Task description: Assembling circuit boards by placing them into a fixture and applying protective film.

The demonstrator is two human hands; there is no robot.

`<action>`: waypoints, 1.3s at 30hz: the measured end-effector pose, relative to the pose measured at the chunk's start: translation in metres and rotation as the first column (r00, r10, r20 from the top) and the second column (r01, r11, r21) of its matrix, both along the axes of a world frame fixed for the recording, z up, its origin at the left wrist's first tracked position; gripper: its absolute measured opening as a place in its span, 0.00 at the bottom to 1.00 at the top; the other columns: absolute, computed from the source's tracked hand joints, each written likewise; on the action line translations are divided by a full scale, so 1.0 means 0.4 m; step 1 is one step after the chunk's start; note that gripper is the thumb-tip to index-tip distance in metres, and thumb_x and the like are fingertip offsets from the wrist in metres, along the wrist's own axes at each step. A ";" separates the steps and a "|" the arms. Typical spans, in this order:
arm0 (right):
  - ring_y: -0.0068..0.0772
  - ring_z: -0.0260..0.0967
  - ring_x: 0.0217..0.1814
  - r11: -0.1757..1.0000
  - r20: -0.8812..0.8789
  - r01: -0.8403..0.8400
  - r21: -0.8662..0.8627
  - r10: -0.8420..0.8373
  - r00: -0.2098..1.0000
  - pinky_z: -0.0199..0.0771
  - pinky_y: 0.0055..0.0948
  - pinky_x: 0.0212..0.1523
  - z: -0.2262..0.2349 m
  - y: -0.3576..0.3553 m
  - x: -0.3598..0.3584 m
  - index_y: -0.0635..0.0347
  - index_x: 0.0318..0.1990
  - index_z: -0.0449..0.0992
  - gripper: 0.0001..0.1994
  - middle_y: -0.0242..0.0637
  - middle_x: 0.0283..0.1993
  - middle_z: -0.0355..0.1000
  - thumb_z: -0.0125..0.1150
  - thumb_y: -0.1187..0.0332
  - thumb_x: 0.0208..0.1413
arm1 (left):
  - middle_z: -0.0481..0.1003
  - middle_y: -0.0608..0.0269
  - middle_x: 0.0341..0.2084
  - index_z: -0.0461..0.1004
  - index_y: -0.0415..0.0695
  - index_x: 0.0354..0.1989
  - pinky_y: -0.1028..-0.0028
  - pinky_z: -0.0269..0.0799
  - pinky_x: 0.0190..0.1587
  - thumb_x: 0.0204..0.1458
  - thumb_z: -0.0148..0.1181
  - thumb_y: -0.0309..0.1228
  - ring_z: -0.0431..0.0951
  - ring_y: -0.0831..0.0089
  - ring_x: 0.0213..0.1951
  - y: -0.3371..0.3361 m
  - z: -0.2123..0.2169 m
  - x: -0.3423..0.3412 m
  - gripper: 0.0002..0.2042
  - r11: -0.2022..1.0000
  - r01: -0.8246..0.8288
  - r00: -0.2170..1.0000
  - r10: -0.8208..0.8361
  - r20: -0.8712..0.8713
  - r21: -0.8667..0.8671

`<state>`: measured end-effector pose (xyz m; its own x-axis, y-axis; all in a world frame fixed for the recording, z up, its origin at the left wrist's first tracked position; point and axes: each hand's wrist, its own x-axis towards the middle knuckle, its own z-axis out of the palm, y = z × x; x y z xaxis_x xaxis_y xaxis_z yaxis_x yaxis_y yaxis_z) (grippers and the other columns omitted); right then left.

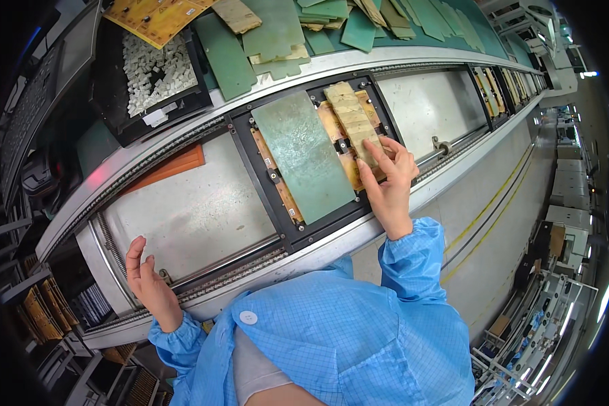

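Right hand: thumb and index finger pinch the near end of a long, tan, layered strip with a rough, streaked surface (350, 115); the other fingers of the right hand (391, 183) bend close together, and their exact contact is hard to make out behind the index finger.
Left hand: over the near side of the conveyor, well apart from the strip; the fingers of this left hand (150, 281) are loosely curled, the thumb a little away from them.
Strip position: lies aslant across the right part of a black rectangular frame (255, 162), over an amber circuit board with copper-toned patches (328, 123).
Green panel: a flat, pale green rectangular panel (303, 155) covers much of the frame's left part, beside the strip; amber edging shows along its left side.
Conveyor: silver metal rails with a dark chain carry the frame above a grey metal bed (196, 210).
Far side: a black tray (108, 101) holds many small white blocks (152, 71); right of it, green flat sheets (277, 30) overlap in a loose pile.
Sleeves: light blue checked fabric (413, 254), gathered at both wrists.
Floor, right: yellow lines (484, 213) run alongside the conveyor.
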<state>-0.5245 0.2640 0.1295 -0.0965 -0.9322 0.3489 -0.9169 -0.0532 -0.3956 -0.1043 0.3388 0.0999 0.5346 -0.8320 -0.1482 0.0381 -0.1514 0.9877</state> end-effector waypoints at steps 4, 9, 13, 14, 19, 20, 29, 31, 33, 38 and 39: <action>0.35 0.64 0.54 1.000 -0.034 -0.013 0.002 0.013 0.999 0.50 0.34 0.61 0.006 0.002 -0.002 0.50 0.52 0.80 0.18 0.37 0.57 0.68 0.66 0.68 0.53 | 0.73 0.60 0.54 0.72 0.36 0.55 0.75 0.58 0.60 0.52 0.48 0.20 0.65 0.72 0.59 -0.002 -0.006 0.004 0.20 1.000 0.004 1.000 -0.004 0.008 0.008; 0.40 0.62 0.57 0.984 -0.153 0.136 -0.112 -0.152 0.976 0.50 0.41 0.62 0.034 -0.006 -0.048 0.47 0.53 0.80 0.15 0.40 0.56 0.68 0.61 0.65 0.57 | 0.73 0.56 0.53 0.73 0.34 0.52 0.71 0.55 0.63 0.51 0.47 0.20 0.67 0.68 0.60 -0.002 -0.008 0.006 0.19 1.000 -0.025 1.000 0.025 0.005 0.007; 0.37 0.68 0.54 0.962 -0.231 0.271 -0.024 -0.269 0.935 0.49 0.40 0.61 -0.011 -0.028 -0.157 0.49 0.53 0.80 0.14 0.38 0.50 0.73 0.60 0.64 0.59 | 0.73 0.56 0.53 0.72 0.34 0.53 0.71 0.55 0.63 0.51 0.47 0.20 0.67 0.69 0.60 -0.006 -0.004 0.007 0.19 1.000 -0.011 1.000 0.011 0.001 0.022; 0.35 0.70 0.49 0.964 -0.130 0.252 0.080 -0.241 0.962 0.50 0.40 0.59 -0.015 -0.035 -0.170 0.51 0.51 0.80 0.14 0.36 0.45 0.75 0.60 0.65 0.59 | 0.73 0.59 0.53 0.72 0.35 0.53 0.74 0.57 0.60 0.51 0.48 0.20 0.66 0.72 0.58 -0.006 -0.002 0.007 0.19 1.000 0.005 1.000 -0.005 0.003 0.009; 0.31 0.76 0.39 0.961 -0.020 0.240 0.136 -0.239 0.971 0.49 0.38 0.61 -0.039 -0.047 -0.196 0.53 0.51 0.80 0.13 0.36 0.34 0.80 0.59 0.64 0.61 | 0.73 0.61 0.53 0.73 0.36 0.54 0.78 0.59 0.56 0.51 0.48 0.20 0.65 0.75 0.57 0.001 -0.017 0.021 0.20 1.000 0.020 1.000 -0.020 0.010 -0.002; 0.32 0.77 0.40 0.951 -0.017 0.279 0.134 -0.279 0.960 0.50 0.38 0.61 -0.042 -0.052 -0.206 0.54 0.51 0.80 0.13 0.38 0.36 0.81 0.59 0.64 0.60 | 0.73 0.61 0.53 0.72 0.36 0.54 0.78 0.59 0.56 0.51 0.48 0.20 0.65 0.75 0.56 0.000 -0.019 0.021 0.20 1.000 0.024 1.000 -0.024 0.013 0.002; 0.30 0.79 0.43 0.848 0.004 0.474 0.237 -0.489 0.872 0.64 0.29 0.56 -0.042 -0.141 -0.455 0.54 0.52 0.80 0.14 0.38 0.39 0.82 0.61 0.64 0.60 | 0.73 0.63 0.53 0.73 0.36 0.54 0.77 0.60 0.54 0.51 0.48 0.21 0.65 0.76 0.53 -0.009 -0.030 0.014 0.20 1.000 0.020 1.000 -0.020 0.018 0.007; 0.31 0.79 0.44 0.838 -0.039 0.502 0.213 -0.506 0.862 0.64 0.31 0.57 -0.039 -0.153 -0.515 0.53 0.52 0.80 0.14 0.38 0.40 0.82 0.61 0.64 0.60 | 0.73 0.63 0.53 0.73 0.37 0.54 0.78 0.60 0.53 0.51 0.48 0.21 0.65 0.76 0.52 -0.021 -0.037 0.020 0.20 1.000 0.027 1.000 -0.027 0.017 0.004; 0.32 0.78 0.48 0.827 -0.041 0.519 0.216 -0.524 0.851 0.60 0.37 0.61 -0.050 -0.177 -0.582 0.52 0.52 0.80 0.15 0.38 0.43 0.81 0.60 0.63 0.60 | 0.73 0.63 0.52 0.74 0.37 0.53 0.77 0.61 0.54 0.51 0.47 0.21 0.65 0.75 0.54 -0.022 -0.037 0.028 0.20 1.000 0.014 0.999 -0.014 0.029 0.026; 0.33 0.77 0.39 0.894 -0.087 0.367 0.259 -0.357 0.930 0.73 0.32 0.40 -0.118 -0.249 -0.773 0.63 0.49 0.79 0.16 0.44 0.38 0.80 0.58 0.62 0.59 | 0.74 0.58 0.51 0.74 0.35 0.51 0.73 0.61 0.58 0.49 0.47 0.20 0.69 0.69 0.55 -0.005 0.010 0.003 0.20 0.994 -0.074 0.987 0.061 0.148 0.084; 0.34 0.76 0.36 0.952 -0.072 0.263 0.157 -0.255 0.964 0.72 0.35 0.38 -0.144 -0.261 -0.815 0.65 0.47 0.79 0.16 0.43 0.34 0.79 0.55 0.63 0.59 | 0.74 0.57 0.52 0.74 0.34 0.51 0.72 0.62 0.58 0.48 0.47 0.20 0.71 0.68 0.54 0.003 0.038 -0.005 0.20 0.985 -0.097 0.973 0.064 0.223 0.141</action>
